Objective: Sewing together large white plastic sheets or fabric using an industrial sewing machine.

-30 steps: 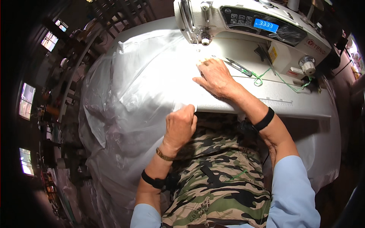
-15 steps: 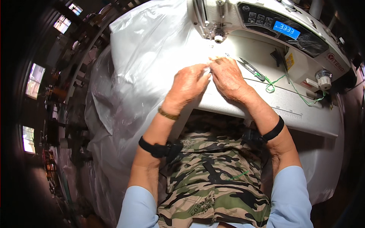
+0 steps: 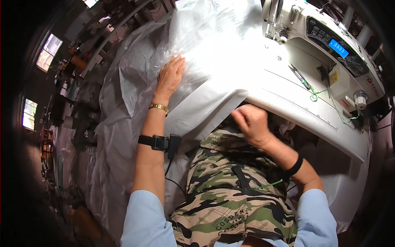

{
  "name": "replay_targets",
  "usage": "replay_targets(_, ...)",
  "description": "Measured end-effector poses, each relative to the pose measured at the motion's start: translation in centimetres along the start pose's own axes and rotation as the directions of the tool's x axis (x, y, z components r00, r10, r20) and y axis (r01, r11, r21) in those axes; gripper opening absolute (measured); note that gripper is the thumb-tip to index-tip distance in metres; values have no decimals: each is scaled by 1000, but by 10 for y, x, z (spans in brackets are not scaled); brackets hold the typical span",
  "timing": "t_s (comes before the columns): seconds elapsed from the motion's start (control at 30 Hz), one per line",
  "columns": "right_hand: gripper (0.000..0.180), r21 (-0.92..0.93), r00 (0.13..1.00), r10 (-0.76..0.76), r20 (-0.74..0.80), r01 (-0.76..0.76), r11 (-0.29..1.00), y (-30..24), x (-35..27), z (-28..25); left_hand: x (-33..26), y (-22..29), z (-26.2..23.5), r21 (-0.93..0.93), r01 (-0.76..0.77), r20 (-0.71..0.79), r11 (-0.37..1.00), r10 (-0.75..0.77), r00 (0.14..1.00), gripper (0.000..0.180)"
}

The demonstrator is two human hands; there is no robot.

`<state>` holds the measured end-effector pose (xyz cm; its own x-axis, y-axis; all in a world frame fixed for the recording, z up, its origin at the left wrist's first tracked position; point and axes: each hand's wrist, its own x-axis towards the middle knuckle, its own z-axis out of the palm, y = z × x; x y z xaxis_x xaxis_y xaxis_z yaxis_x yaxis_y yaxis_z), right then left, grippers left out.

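My left hand (image 3: 170, 77) lies flat with its fingers stretched out on the crinkled, see-through plastic sheeting (image 3: 138, 68). Beside and below it, white sheet material (image 3: 205, 108) spreads over the table and hangs toward my lap, one corner lifting near the table's front edge. My right hand (image 3: 252, 124) is off the table, just in front of that edge and above my camouflage apron (image 3: 230, 164). Its fingers are curled in, and whatever they may hold is hidden. Glare washes out the material under the machine's lamp.
A white sewing machine (image 3: 349, 70) with a lit blue display stands at the right back. On its bed (image 3: 288, 96) lie dark thread snips (image 3: 299, 76) with green thread (image 3: 314, 95) tied to them. A printed ruler (image 3: 304, 111) runs along the front edge.
My hands have parted from their place together near the needle. The left went left onto the plastic; the right came down toward my lap. The view has shifted left.
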<state>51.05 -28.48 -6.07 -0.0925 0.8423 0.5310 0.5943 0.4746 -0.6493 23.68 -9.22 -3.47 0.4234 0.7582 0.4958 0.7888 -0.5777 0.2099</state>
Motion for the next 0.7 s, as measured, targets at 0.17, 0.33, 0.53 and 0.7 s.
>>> replay_targets(0.17,58,44,771,636,35,-637,769,26,-24,91,4,3,2,-33,44,37,999,-42,998,35)
replay_targets(0.33,45,460,671,644,367,-733,501,14,-11,85,4,-3,1,-57,33,31,998,-31,999,37)
replay_targets(0.53,29,713,756,237,610,-655,250,-58,-69,-16,6,-4,-12,-222,66,84,973,-49,995,39)
replay_targets(0.7,32,452,484,552,679,-868,204,-38,-93,-25,-1,27,-31,-374,208,111,904,-179,978,42)
